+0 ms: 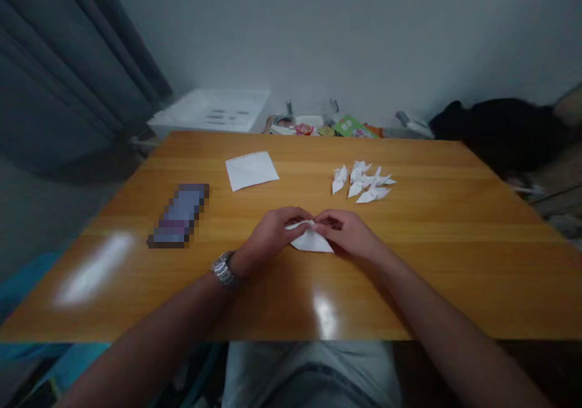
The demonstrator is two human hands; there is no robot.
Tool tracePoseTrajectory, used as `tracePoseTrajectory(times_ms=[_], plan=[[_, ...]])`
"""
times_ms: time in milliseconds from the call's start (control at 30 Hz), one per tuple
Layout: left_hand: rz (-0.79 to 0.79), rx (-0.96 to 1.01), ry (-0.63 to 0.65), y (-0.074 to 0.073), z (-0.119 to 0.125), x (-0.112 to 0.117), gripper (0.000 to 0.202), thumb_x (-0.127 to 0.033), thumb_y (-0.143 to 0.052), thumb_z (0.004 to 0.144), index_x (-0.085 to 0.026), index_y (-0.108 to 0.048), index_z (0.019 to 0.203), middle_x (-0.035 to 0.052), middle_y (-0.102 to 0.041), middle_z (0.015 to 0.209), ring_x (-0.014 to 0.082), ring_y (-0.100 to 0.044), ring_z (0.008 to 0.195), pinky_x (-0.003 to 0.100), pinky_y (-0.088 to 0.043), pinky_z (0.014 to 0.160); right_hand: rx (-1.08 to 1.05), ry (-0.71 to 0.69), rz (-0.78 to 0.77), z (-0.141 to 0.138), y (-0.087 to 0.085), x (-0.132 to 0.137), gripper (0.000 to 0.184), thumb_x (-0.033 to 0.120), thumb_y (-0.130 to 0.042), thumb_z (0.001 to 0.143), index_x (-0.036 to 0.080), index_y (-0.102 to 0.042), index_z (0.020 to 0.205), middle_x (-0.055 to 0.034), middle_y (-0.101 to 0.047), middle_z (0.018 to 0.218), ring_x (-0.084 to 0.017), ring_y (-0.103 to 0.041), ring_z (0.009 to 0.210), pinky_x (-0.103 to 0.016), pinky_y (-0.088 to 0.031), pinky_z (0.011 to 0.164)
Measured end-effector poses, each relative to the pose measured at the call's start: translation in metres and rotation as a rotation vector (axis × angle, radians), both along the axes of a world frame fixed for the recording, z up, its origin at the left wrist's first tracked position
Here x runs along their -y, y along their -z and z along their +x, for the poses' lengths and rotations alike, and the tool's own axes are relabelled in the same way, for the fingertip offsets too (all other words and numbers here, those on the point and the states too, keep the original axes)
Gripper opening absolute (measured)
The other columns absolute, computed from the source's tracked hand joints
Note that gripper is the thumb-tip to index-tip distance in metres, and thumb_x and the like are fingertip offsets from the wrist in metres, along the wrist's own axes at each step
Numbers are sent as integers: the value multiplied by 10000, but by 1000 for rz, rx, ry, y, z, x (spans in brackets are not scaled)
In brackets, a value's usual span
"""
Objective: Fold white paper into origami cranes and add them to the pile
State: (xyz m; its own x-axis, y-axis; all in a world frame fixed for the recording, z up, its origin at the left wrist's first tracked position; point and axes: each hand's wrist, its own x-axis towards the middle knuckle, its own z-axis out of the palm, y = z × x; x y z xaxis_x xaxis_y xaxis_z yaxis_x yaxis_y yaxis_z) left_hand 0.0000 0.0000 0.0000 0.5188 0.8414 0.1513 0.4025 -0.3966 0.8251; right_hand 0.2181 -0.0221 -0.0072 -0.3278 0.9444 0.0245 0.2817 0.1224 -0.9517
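Observation:
Between my hands is a white sheet of paper, partly folded, held just over the middle of the table. My left hand, with a metal watch on its wrist, pinches the paper's upper left part. From the other side my right hand pinches it near the top, fingertips close to those of the left. The fingers hide the upper part of the folds. Beyond my right hand lie several folded white paper cranes in a loose group.
A loose white sheet with a torn perforated edge lies at the back left of the wooden table. A blurred-out phone-like device is to the left. Behind the table stand a white box and a green booklet.

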Motion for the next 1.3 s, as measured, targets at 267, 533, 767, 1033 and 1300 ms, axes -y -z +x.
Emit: tracePoseTrajectory(times_ms=[267, 533, 767, 1033, 1300], plan=[[-86, 107, -36, 4, 1, 0, 294, -368, -739, 883, -195, -711, 1120, 33, -771, 1015, 164, -722, 921, 248, -570, 829, 14, 24, -6, 4, 6, -1, 233, 396, -698, 878, 170, -733, 922, -60, -751, 886, -186, -658, 786, -303, -482, 720], [-96, 181, -111, 3, 0, -5, 269, -383, -741, 871, -163, -727, 1026, 62, -768, 974, 171, -721, 896, 269, -586, 804, -23, 99, -23, 8, 7, -6, 244, 418, -679, 874, 174, -684, 880, -36, -692, 834, -167, -603, 727, -296, -448, 675], [-91, 205, -133, 6, -4, -10, 221, -340, -731, 878, -159, -723, 1005, 61, -766, 960, 153, -715, 856, 253, -579, 775, -17, 83, -15, 6, 11, -7, 246, 415, -652, 897, 177, -665, 958, -46, -682, 893, -177, -612, 769, -295, -456, 684], [-98, 182, -136, 2, -3, -7, 187, -316, -726, 874, -160, -731, 975, 55, -766, 933, 152, -709, 823, 250, -572, 751, 4, 4, -58, 2, 10, -3, 316, 471, -649, 911, 161, -709, 930, -51, -696, 841, -180, -602, 740, -289, -441, 657], [-201, 294, -157, 9, -4, -12, 264, -409, -730, 879, -162, -733, 969, 74, -779, 959, 166, -724, 850, 261, -581, 769, 17, 8, -52, 6, 9, -5, 351, 508, -639, 909, 163, -691, 872, -27, -653, 777, -158, -549, 681, -275, -398, 620]])
